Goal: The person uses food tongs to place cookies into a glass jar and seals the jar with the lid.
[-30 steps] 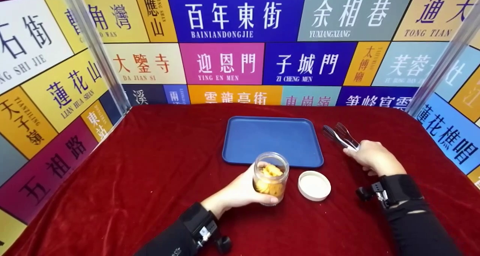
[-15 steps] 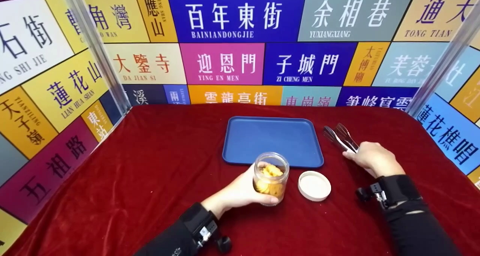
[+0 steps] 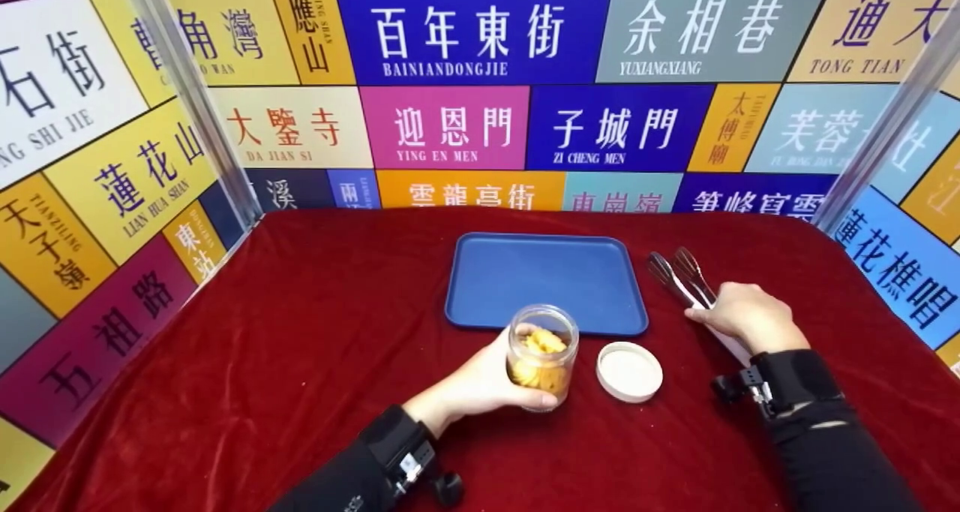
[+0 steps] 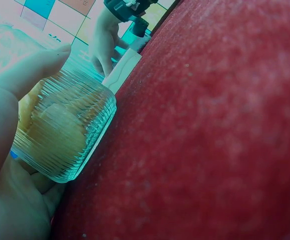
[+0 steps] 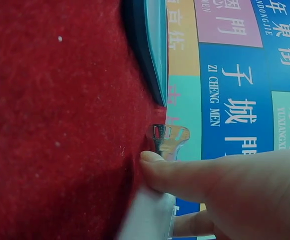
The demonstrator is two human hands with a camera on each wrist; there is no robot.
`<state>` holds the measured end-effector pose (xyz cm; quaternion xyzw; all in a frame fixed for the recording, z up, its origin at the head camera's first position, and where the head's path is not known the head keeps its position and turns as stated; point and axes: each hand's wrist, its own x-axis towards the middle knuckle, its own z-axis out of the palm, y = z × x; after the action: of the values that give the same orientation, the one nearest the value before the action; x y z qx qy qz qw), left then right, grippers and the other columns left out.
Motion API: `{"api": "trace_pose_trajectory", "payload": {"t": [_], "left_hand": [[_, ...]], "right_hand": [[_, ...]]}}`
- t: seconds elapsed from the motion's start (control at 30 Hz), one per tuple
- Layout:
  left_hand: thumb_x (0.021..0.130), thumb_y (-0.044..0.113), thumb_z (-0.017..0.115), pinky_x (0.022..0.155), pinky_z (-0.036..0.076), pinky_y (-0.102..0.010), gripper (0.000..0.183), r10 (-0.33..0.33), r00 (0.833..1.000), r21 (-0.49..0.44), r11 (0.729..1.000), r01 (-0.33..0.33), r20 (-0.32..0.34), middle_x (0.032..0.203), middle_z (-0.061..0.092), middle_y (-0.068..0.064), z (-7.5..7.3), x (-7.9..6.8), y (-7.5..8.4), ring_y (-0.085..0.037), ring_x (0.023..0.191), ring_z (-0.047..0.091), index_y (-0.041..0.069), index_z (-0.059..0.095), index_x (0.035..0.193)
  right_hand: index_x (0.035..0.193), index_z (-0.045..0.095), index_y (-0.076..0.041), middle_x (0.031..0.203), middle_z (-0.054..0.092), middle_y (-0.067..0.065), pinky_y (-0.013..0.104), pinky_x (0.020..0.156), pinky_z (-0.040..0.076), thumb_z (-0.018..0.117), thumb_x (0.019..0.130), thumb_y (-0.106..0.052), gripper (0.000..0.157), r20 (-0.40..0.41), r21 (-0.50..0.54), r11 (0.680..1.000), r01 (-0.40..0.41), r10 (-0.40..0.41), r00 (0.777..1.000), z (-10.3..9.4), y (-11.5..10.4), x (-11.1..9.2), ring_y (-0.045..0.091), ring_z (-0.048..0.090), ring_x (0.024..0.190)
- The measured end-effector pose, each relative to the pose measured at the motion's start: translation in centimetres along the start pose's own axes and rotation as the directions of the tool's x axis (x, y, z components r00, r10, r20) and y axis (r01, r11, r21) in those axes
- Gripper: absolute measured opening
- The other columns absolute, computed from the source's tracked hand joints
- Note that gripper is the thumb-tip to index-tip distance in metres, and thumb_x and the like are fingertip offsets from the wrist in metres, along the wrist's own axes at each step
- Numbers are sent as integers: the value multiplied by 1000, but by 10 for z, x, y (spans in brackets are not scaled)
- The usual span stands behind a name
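My left hand grips an uncapped glass jar from its left side, the thumb across the near side. Inside the jar are yellow-brown food pieces; through the ribbed glass in the left wrist view they look rounded. My right hand holds a pair of tongs by the white handle, thumb on one side. The slotted metal heads point away from me, slightly apart, beyond the tray's right edge. In the right wrist view the thumb presses the handle; most other fingers are hidden.
A blue tray lies just behind the jar. Between the jar and my right hand is a round white lid. Red cloth covers the table, and printed panels stand behind and at the sides.
The tongs have turned slightly in my right hand, and their white handle now shows below it, towards the wrist. My left hand and the jar stay in place.
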<state>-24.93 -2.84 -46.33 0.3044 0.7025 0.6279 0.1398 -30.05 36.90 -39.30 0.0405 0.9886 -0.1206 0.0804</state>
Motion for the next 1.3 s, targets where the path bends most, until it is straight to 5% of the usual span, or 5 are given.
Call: {"api": "trace_pose_trajectory", "payload": {"t": [0.5, 0.7, 0.93, 1.13, 1.3], "left_hand": [[75, 8, 95, 108, 50, -31, 80, 4, 1000, 2, 1000, -4, -2, 126, 69, 3, 1, 1, 0, -14, 118, 66, 13, 49, 141], [75, 10, 96, 109, 49, -31, 86, -4, 1000, 16, 1000, 4, -2, 127, 68, 4, 0, 0, 1, -14, 119, 66, 10, 47, 147], [75, 10, 96, 108, 50, -31, 85, -1, 1000, 15, 1000, 1, -1, 127, 68, 3, -1, 0, 2, -14, 119, 66, 10, 47, 145], [76, 10, 96, 110, 49, -33, 87, 6, 1000, 9, 1000, -6, 7, 128, 68, 2, -1, 1, 0, -15, 119, 65, 9, 46, 147], [76, 11, 95, 109, 49, -32, 84, 2, 1000, 9, 1000, -2, 7, 128, 67, 2, -1, 0, 0, -15, 118, 66, 13, 46, 145]], "right_hand": [[100, 66, 3, 95, 66, 25, 56, 70, 52, 71, 95, -54, 58, -46, -24, 1000, 5, -6, 999, -6, -1, -2, 41, 64, 86], [103, 68, 2, 100, 69, 22, 56, 75, 52, 71, 97, -52, 54, -98, 10, 987, 158, -157, 983, -20, -20, -11, 38, 64, 90], [108, 74, -5, 103, 68, 10, 46, 81, 53, 79, 95, -44, 42, -40, 6, 872, 489, -489, 872, -20, -66, -34, 26, 63, 93], [128, 71, -8, 121, 65, 10, 50, 94, 55, 92, 83, -41, 60, 116, 22, 770, 638, -635, 763, -10, -96, -57, 31, 65, 108], [126, 70, -14, 114, 63, 4, 39, 84, 55, 102, 64, -34, 73, 189, -31, 752, 658, -642, 743, 2, -109, -63, 26, 64, 101]]}}
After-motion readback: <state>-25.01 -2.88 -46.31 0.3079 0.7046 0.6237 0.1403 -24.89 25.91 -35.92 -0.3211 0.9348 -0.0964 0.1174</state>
